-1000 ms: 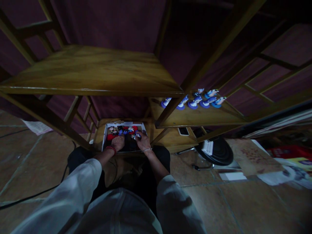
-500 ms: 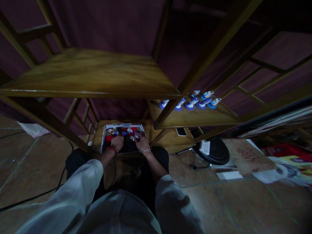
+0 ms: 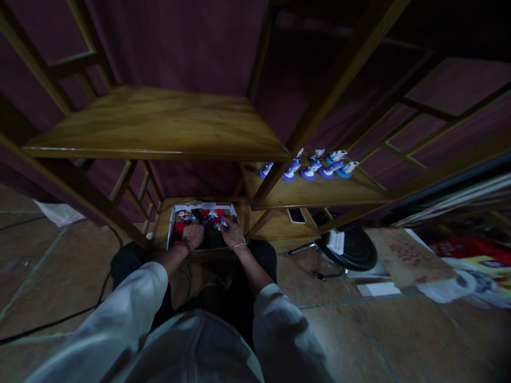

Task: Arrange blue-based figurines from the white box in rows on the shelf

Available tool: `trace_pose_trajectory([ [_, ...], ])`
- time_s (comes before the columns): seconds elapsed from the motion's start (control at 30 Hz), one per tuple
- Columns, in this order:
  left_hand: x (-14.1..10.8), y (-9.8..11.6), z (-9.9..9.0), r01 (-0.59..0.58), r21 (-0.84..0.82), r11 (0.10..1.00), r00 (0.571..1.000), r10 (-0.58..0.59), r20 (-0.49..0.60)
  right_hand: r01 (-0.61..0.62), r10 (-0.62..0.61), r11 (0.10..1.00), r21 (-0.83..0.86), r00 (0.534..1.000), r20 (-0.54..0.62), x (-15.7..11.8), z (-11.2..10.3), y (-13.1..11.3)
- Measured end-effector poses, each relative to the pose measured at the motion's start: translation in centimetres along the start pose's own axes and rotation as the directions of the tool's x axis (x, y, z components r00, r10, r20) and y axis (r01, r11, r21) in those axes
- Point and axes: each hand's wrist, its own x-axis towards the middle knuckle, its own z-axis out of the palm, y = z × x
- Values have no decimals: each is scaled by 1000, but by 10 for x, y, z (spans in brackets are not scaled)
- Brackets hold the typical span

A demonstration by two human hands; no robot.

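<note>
A shallow white cardboard box (image 3: 170, 230) stands on the low wooden shelf in front of my knees. Small colourful figurines (image 3: 183, 215) lie in its far part, among red and black pieces. My left hand (image 3: 193, 235), a red bead bracelet at its wrist, reaches in with curled fingers; whatever they hold is hidden behind the knuckles. Beside it, to the right, my right hand (image 3: 235, 234) is closed round a small figurine (image 3: 221, 225) with white and blue parts. The two hands are a short way apart.
A wooden shelf board (image 3: 159, 125) juts out above the box. Several figurines on purple and blue bases (image 3: 311, 170) stand on the shelf to the right. Below them lie a phone (image 3: 296, 215) and a black round stool (image 3: 355, 248). A cable (image 3: 59, 321) crosses the floor at left.
The view has shifted slightly. Both hands stay in the box in nearly the same place, with no clear change in what they hold.
</note>
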Motion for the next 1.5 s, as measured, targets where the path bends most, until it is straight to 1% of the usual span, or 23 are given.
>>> trace_pose_trajectory([
  [0.23, 0, 3, 0, 13, 16, 1000, 998, -14, 54, 0, 0, 1000, -6, 1000, 12, -1, -1, -2],
  [0.4, -4, 6, -3, 30, 19, 999, 996, -31, 79, 18, -18, 1000, -4, 1000, -10, -2, 0, -1],
  [0.53, -9, 5, -4, 4, 7, 1000, 996, -4, 94, 20, -20, 1000, -12, 1000, -6, -3, -1, -1],
  [0.8, -14, -3, -6, -51, -47, 998, 990, 57, 129, 16, -16, 993, -113, 1000, -2, -3, -1, -2],
  [1.0, -14, -8, -3, -91, -114, 989, 990, 102, 93, 14, -11, 989, -145, 1000, 20, -5, -2, -4],
  [1.27, -14, -11, 3, -138, -241, 961, 989, 148, 25, 12, -7, 990, -144, 999, 32, -7, -8, -12],
  [1.37, -15, -12, 2, -125, -299, 946, 991, 135, 13, -12, 20, 987, -158, 999, 49, -7, -9, -14],
  [1.5, -17, -12, -3, -69, -373, 925, 997, 76, 5, -12, 19, 990, -142, 999, 50, -7, -8, -12],
])
